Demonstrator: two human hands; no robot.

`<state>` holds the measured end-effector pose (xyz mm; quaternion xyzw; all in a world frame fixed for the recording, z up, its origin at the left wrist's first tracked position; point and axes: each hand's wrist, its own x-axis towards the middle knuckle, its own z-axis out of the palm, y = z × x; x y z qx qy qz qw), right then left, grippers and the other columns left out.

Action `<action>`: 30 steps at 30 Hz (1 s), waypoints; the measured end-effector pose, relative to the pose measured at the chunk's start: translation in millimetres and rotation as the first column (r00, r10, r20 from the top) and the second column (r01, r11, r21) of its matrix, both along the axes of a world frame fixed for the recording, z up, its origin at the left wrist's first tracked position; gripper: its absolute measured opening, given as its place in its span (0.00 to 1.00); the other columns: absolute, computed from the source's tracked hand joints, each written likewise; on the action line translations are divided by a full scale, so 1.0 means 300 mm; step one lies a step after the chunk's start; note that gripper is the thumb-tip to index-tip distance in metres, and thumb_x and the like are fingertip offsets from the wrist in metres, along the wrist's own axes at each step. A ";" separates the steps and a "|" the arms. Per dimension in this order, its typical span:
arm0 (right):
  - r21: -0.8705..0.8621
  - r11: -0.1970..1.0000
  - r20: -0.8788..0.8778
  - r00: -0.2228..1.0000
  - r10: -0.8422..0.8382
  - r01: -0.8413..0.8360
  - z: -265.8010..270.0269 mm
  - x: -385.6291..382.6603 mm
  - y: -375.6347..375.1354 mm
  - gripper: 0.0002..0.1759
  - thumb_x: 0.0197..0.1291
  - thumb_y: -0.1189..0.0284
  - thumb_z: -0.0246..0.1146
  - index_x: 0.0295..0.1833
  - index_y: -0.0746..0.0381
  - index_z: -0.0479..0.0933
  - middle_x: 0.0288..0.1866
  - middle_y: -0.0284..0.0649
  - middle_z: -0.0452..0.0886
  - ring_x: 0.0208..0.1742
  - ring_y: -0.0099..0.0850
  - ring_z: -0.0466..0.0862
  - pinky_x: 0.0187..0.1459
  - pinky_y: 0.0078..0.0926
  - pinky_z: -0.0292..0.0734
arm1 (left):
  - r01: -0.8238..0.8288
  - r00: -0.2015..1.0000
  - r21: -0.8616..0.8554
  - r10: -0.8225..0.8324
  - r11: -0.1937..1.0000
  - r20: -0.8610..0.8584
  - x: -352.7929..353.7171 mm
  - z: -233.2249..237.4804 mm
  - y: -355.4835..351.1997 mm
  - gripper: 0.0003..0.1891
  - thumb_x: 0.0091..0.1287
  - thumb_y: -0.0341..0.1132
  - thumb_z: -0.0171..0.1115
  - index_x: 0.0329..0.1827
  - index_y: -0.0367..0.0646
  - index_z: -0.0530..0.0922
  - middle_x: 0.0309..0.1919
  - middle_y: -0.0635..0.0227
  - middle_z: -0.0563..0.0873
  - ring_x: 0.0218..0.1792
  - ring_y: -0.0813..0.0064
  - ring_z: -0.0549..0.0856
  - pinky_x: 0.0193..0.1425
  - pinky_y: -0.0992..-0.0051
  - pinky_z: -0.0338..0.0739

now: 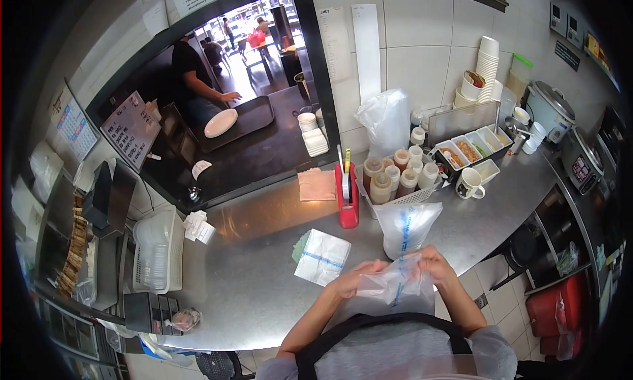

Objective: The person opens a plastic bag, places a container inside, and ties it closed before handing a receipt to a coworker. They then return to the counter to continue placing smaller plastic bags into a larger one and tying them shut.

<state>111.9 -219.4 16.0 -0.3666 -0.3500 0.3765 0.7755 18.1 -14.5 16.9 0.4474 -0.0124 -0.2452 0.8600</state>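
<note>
In the head view, a thin translucent plastic bag [399,291] with blue print is stretched between my hands, close to my body. My left hand [359,279] is closed on its left side, and my right hand [433,264] grips the upper right edge. Just beyond my hands, on the steel counter, stands another translucent bag [403,225] with blue print, its top spread wide. I cannot make out what it contains. To the left lies a flat white packet [323,256] with a blue stripe, partly over something green.
Behind the bags is a basket of squeeze bottles [399,175], beside a red tape dispenser [347,195]. A mug [469,183] and a topping tray [471,148] are at right. A person [198,83] stands past the hatch near a serving tray [254,124].
</note>
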 end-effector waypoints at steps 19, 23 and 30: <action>-0.066 0.589 0.262 0.584 -0.768 0.805 0.130 0.187 0.036 0.03 0.60 0.74 0.59 0.35 0.61 0.72 0.26 0.27 0.76 0.24 0.11 0.70 0.26 0.08 0.64 | -0.859 0.475 0.408 0.189 0.309 0.859 0.298 0.147 -0.062 0.09 0.57 0.25 0.58 0.41 0.39 0.73 0.41 0.64 0.77 0.34 0.78 0.81 0.30 0.80 0.73; -0.200 0.577 0.222 0.611 -0.760 0.791 0.078 0.214 0.033 0.05 0.60 0.73 0.60 0.34 0.62 0.72 0.26 0.27 0.76 0.25 0.11 0.71 0.26 0.09 0.64 | -0.794 0.572 0.401 0.336 0.457 0.749 0.311 0.090 -0.114 0.13 0.54 0.16 0.50 0.42 0.38 0.70 0.38 0.57 0.77 0.24 0.69 0.83 0.24 0.73 0.75; -0.322 0.627 0.429 0.699 -0.571 0.710 0.059 0.277 -0.005 0.05 0.50 0.76 0.59 0.35 0.63 0.72 0.28 0.29 0.76 0.28 0.16 0.73 0.29 0.13 0.67 | -0.770 0.631 0.474 0.399 0.428 0.665 0.313 0.013 -0.126 0.16 0.57 0.16 0.44 0.48 0.40 0.65 0.30 0.58 0.78 0.17 0.71 0.80 0.20 0.72 0.75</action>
